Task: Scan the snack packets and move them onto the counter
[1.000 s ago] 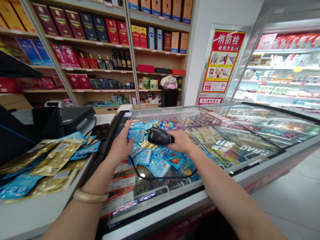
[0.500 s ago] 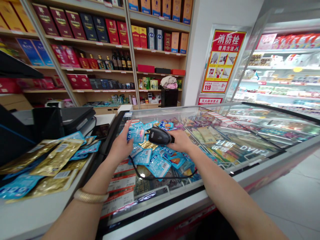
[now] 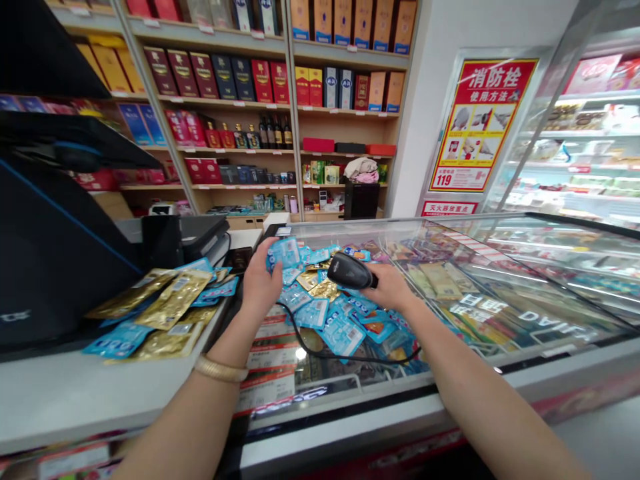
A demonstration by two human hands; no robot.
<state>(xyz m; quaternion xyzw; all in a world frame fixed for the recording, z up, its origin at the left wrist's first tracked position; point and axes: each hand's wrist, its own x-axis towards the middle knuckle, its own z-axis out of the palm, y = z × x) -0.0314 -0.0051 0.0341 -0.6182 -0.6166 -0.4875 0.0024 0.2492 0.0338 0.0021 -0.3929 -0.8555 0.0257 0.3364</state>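
My left hand (image 3: 262, 280), with a bracelet on its wrist, grips a blue packet (image 3: 284, 255) at the left side of a pile. In my right hand (image 3: 390, 287) is a black handheld scanner (image 3: 349, 271), its head pointing left toward that packet. Beneath both hands, blue packets (image 3: 342, 333) and gold packets (image 3: 325, 289) lie heaped on the glass top of a freezer (image 3: 360, 393). The scanner's black cable (image 3: 350, 358) loops in front of the heap.
Left of the freezer, a white counter (image 3: 75, 393) bears more gold and blue packets (image 3: 177, 300) beside a black monitor stand (image 3: 55, 267). Shelves (image 3: 230, 105) with boxes and bottles stand behind. A red poster (image 3: 483, 127) hangs on the wall.
The view has shifted left, so the scene sits further right. My left hand has drawn the blue packet slightly away from the scanner and tilted it. The right hand still holds the scanner.
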